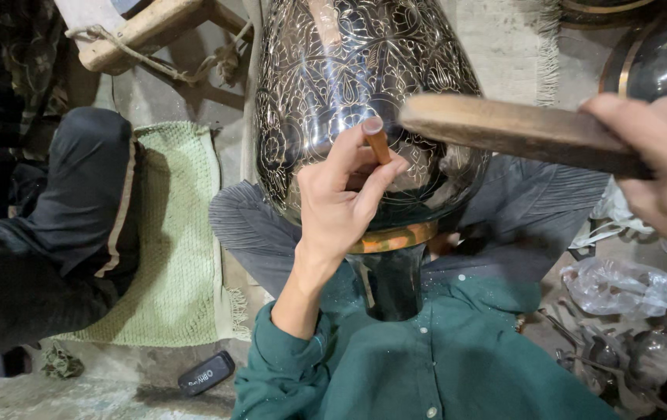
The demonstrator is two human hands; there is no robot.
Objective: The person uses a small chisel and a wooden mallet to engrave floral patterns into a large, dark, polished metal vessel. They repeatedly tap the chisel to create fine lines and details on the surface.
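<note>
Two hands at work | left hand (341, 204) pinches short copper-coloured chisel (377, 141) against dark engraved metal vase (349, 93) resting across lap | right hand (660, 167) wraps flat wooden mallet (516, 132), raised near chisel head | advice: hold chisel steady, tap squarely, lightly.

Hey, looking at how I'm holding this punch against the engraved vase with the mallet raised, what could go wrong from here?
The left hand pinches the thin punch close to its struck end, so an off-centre blow from the wooden mallet in the right hand could land on the fingers. The vase is curved and glossy, so the tip may skid and scratch the pattern. It rests across the lap, so it might roll.
</note>
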